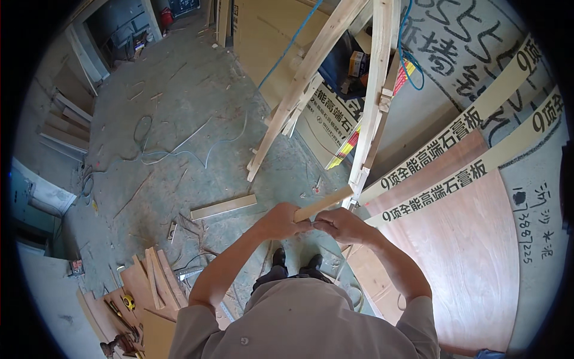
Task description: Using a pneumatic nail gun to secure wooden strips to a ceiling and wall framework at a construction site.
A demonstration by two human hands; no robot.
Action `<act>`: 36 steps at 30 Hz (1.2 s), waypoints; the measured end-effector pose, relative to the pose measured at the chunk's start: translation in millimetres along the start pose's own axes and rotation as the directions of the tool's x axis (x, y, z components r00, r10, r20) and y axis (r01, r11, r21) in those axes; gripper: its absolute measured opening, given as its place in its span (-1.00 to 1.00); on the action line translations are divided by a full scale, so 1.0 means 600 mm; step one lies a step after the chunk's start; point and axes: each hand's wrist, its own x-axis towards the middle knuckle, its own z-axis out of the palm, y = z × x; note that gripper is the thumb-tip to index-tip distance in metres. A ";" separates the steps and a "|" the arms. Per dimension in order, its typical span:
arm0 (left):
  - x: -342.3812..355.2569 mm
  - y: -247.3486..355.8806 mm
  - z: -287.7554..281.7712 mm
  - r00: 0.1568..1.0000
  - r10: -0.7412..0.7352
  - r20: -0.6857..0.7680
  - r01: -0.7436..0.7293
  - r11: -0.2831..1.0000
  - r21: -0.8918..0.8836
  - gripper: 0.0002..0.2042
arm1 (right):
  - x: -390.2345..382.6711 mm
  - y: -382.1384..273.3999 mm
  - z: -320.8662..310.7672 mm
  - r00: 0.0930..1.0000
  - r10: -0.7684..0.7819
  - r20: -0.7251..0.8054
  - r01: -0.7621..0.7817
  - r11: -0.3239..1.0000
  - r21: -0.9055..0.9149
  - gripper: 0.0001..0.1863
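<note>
Above the dusty grey floor [221,137], just ahead of the person's dark shoes [279,257], the left hand [282,220] has its grip closed round the near end of a pale wooden strip [324,204]. The strip slants up and away to the right, its far end close to the foot of a tall wooden frame [375,102]; whether the two touch is hard to say from overhead. The right hand [344,226] sits close beside, fingers curled, its fingertips near the left hand's; I cannot tell whether that grip holds anything. A short board [223,206] lies on the floor to the left of the hands, and a thin blue hose [185,153] snakes across beyond it. At lower left, a yellow tape measure [128,301] rests on brown boarding, near some loose wooden offcuts [156,278]. On the right are a broad reddish wood sheet [460,257] and two long cream bands [511,134] with dark lettering.
</note>
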 end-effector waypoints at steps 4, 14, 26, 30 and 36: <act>0.010 -0.016 0.031 0.989 0.134 0.065 -0.147 0.950 0.274 -0.75 | -0.017 0.024 0.047 0.991 -0.124 -0.059 0.132 0.976 0.173 -0.66; -0.080 -0.093 0.152 0.937 -0.098 0.336 0.137 0.986 -0.094 -0.69 | -0.112 0.060 0.216 0.879 0.133 0.458 -0.456 0.513 0.727 -0.66; -0.021 -0.060 0.099 0.938 -0.205 0.279 0.235 0.969 -0.077 -0.72 | -0.085 0.033 0.247 0.932 0.354 -0.076 -0.003 0.218 0.976 -0.69; 0.016 -0.068 0.101 0.987 -0.117 0.108 0.083 0.958 0.275 -0.73 | -0.080 0.036 0.200 0.808 0.299 -0.507 -0.153 0.939 0.309 -0.78; 0.063 -0.049 0.085 0.941 -0.250 -0.227 0.106 0.857 -0.504 -0.78 | -0.141 0.097 0.144 0.405 0.321 -0.856 -0.349 0.920 0.180 -0.83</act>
